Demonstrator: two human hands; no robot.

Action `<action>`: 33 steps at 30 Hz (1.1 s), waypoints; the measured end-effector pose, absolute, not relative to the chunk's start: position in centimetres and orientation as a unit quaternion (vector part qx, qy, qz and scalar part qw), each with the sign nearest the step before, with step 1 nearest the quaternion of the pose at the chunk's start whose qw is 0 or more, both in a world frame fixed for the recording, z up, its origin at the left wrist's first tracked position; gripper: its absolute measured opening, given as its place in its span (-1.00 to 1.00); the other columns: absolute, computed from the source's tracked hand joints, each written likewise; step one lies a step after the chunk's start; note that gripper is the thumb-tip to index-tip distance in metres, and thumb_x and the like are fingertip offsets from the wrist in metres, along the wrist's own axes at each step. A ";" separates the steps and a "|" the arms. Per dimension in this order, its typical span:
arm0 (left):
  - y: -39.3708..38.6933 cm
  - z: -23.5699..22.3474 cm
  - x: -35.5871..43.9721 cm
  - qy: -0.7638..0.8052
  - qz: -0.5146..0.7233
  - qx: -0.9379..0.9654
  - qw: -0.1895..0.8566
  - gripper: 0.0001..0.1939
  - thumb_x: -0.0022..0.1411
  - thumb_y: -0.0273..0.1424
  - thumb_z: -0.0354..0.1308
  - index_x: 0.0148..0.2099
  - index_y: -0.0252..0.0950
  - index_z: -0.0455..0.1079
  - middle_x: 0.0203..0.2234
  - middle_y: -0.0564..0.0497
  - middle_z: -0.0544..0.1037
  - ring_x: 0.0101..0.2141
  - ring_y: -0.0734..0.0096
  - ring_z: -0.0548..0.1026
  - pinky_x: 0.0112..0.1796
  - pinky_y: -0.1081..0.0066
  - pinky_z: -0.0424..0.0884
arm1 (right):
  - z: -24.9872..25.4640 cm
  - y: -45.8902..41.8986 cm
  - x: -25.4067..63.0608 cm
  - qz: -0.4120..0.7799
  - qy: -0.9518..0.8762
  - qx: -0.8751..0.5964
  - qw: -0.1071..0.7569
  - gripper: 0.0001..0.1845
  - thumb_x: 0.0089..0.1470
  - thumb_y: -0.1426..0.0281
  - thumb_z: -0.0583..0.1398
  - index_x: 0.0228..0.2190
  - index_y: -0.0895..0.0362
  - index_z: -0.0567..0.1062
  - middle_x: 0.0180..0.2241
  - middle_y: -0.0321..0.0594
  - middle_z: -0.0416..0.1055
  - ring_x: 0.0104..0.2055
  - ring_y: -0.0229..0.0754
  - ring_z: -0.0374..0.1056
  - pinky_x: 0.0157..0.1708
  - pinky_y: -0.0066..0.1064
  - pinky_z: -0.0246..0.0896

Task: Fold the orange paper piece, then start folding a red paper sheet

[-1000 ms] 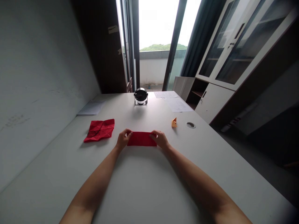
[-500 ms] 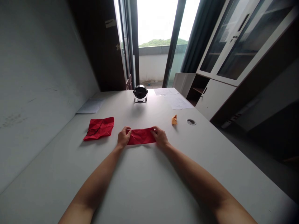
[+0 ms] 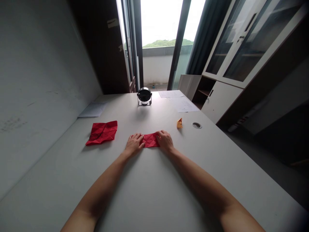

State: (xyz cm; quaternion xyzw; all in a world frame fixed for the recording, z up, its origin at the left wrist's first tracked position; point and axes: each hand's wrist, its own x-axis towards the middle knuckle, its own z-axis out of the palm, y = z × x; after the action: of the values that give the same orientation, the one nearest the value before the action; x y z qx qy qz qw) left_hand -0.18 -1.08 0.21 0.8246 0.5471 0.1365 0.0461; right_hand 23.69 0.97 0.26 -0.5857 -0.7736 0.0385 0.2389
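A folded red paper (image 3: 151,140) lies on the white table (image 3: 154,187) in front of me, creased all over. My left hand (image 3: 134,145) lies flat on its left end with the fingers stretched out over it. My right hand (image 3: 164,141) presses down on its right end, fingers curled onto the edge. Only a short stretch of red shows between the two hands.
A second creased red sheet (image 3: 102,132) lies to the left. A small orange folded paper (image 3: 179,122) and a round cable hole (image 3: 197,125) are to the right. At the far end stand a small round metal device (image 3: 144,96) and white sheets (image 3: 183,105). A cabinet stands at the right.
My left hand has slid right over the red paper and flattened on it. The visible red strip has become much shorter. The right hand has stayed in place.
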 end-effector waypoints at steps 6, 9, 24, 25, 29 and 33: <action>-0.6 -1.3 -0.6 0.566 0.076 0.819 0.055 -0.41 0.40 -0.08 -0.20 0.39 -0.14 0.04 0.38 -0.02 0.02 0.35 0.12 -0.04 0.29 0.04 -0.12 | 1.3 -0.6 22.1 -0.043 -0.860 -0.451 0.237 -0.58 0.31 0.31 -0.01 0.11 0.12 0.41 0.30 -0.04 0.09 0.33 0.03 -0.02 0.31 -0.04 -0.22; -0.4 -1.5 -0.7 0.586 0.077 0.805 0.054 -0.43 0.43 -0.15 -0.24 0.40 -0.16 0.03 0.38 -0.04 0.00 0.35 0.12 -0.04 0.29 0.01 -0.12 | 0.5 -0.9 21.4 0.005 -0.896 -0.407 0.176 -0.49 0.35 0.24 -0.08 0.23 0.12 0.28 0.30 -0.07 0.11 0.36 -0.02 -0.03 0.33 -0.05 -0.21; -0.2 -1.6 -0.5 0.535 0.075 0.839 0.067 -0.33 0.38 0.01 -0.23 0.42 -0.15 -0.02 0.39 -0.03 -0.02 0.37 0.16 -0.09 0.31 0.05 -0.16 | -1.2 0.3 22.1 0.060 -0.884 -0.450 0.108 -0.26 0.30 -0.05 -0.16 0.32 0.11 0.10 0.37 -0.09 -0.08 0.41 0.02 -0.20 0.35 -0.05 -0.31; -0.2 -1.7 -0.6 0.551 0.071 0.829 0.068 -0.30 0.37 0.04 -0.24 0.42 -0.16 -0.03 0.39 -0.04 -0.04 0.37 0.13 -0.10 0.31 0.03 -0.18 | -1.3 0.4 22.1 0.062 -0.881 -0.457 0.106 -0.24 0.29 -0.07 -0.17 0.32 0.11 0.10 0.37 -0.08 -0.08 0.41 0.03 -0.20 0.35 -0.04 -0.32; -0.1 -1.7 -1.4 0.603 0.057 0.793 0.068 -0.27 0.37 0.05 -0.32 0.44 -0.20 -0.09 0.41 -0.08 -0.11 0.37 0.08 -0.15 0.30 -0.03 -0.21 | -1.4 0.6 22.3 0.059 -0.863 -0.489 0.111 -0.24 0.29 -0.06 -0.16 0.31 0.16 0.13 0.35 -0.02 -0.04 0.41 0.05 -0.17 0.34 0.00 -0.31; -0.1 -1.9 -1.4 0.588 0.041 0.805 0.068 -0.31 0.39 0.00 -0.31 0.44 -0.17 -0.13 0.41 -0.05 -0.14 0.38 0.10 -0.17 0.29 -0.05 -0.22 | -0.9 0.3 22.0 0.027 -0.860 -0.487 0.149 -0.37 0.34 0.09 -0.14 0.25 0.18 0.23 0.32 0.02 0.05 0.39 0.02 -0.10 0.35 0.01 -0.37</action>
State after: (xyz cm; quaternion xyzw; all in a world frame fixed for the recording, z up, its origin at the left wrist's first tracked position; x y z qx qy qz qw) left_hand -1.39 -0.11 -1.88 0.8048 0.5883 0.0409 0.0675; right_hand 22.02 0.30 -0.93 -0.4872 -0.8601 0.0273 0.1486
